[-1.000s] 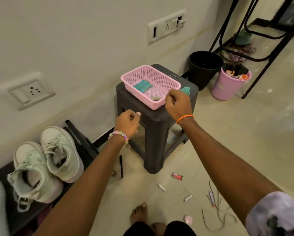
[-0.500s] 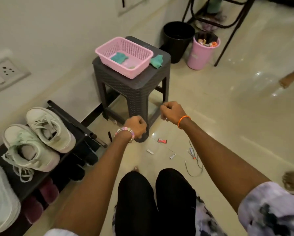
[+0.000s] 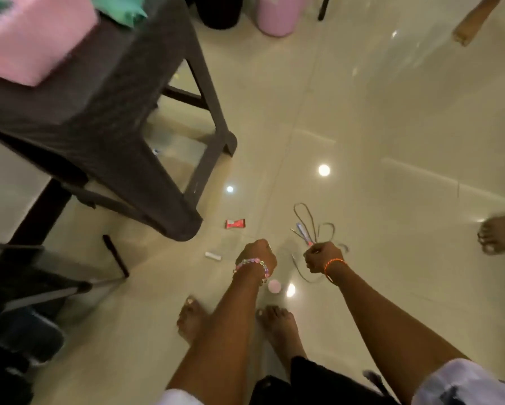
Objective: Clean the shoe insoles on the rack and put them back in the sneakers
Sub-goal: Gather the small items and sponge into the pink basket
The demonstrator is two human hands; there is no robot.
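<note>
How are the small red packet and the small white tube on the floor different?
The small red packet is flat and bright red; the small white tube is narrower and pale. The packet lies nearer the dark plastic stool's leg, the tube nearer the left hand. Both lie loose on the glossy tiled floor.

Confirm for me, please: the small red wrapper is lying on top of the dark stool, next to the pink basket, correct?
Not quite. In the head view the small red wrapper lies on the floor, just beside the foot of the dark stool, not on top of it. The pink basket is what sits on the stool.
</note>
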